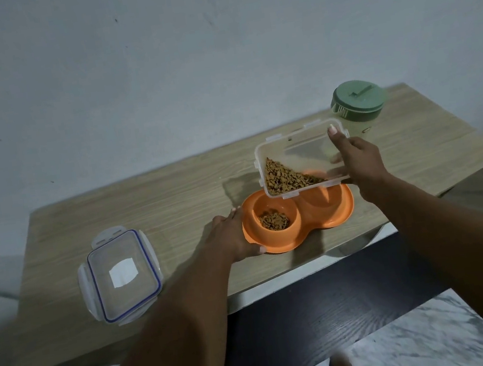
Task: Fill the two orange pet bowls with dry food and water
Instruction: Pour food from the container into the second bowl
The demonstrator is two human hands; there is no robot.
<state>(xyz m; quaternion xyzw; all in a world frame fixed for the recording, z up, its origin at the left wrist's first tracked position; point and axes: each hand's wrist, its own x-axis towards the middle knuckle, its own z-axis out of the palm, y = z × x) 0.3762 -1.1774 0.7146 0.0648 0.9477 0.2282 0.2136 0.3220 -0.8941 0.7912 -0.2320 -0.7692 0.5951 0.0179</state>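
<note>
Wood-grain worktop (172, 193). I log: right hand (359, 162) fingers grip tilted clear plastic food box (301, 152), food-pouring step, I judge; left hand (232, 234) fingers clasp orange plastic double bowl (332, 213). Next, probably: water.

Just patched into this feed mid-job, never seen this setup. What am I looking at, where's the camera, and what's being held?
No machine here: a person works with two bare hands. The one picture comes from a wide-angle camera worn on the head, looking forward and down, so both forearms enter from below. On the light wooden table sits an orange plastic double pet bowl; its left hollow already holds brown dry food. The left hand holds the bowl's left end. The right hand, fingers curled over one end, holds a clear rectangular plastic tub tilted above the bowl, more food piled in its lower corner. Left of that lies a clear lid with a blue seal. At the far right stands a pale cup with a green lid.
</note>
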